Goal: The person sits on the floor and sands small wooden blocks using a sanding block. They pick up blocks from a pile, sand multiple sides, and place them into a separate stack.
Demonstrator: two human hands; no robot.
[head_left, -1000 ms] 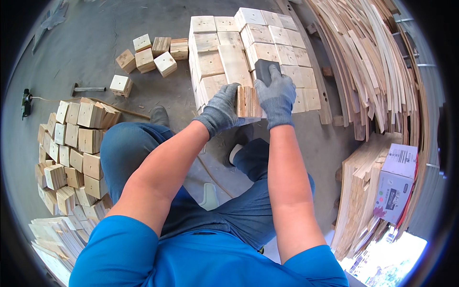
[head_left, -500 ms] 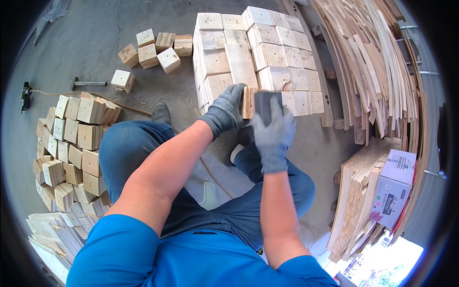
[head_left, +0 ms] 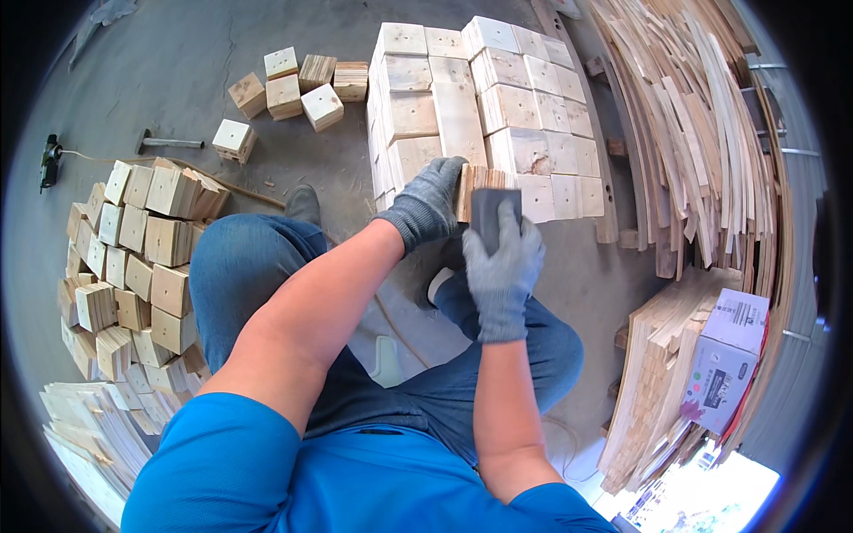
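Note:
My left hand [head_left: 425, 202], in a grey knit glove, is closed on a layered wooden block [head_left: 485, 178] in front of the stacked blocks. In my right hand [head_left: 505, 271], gloved alike, is a dark grey flat rectangular block [head_left: 490, 218] that looks like a sanding block. Its upper end overlaps the near side of the wooden block; whether they touch I cannot tell. Just beyond both hands stands a big stack of pale wooden blocks [head_left: 533, 107] in rows. The glove hides the left end of the wooden block.
Several loose blocks [head_left: 283, 96] and a hammer [head_left: 173, 143] lie on the floor at the far left. A heap of blocks [head_left: 133, 231] is by my left knee, with a power tool [head_left: 51, 164] beyond. Long wood strips [head_left: 684, 133] and a cardboard box [head_left: 724, 355] are on the right.
My right hand has drawn slightly toward me with the dark block, baring more of the wooden block's layered face. The whole view has shifted a little; my left hand keeps its grip.

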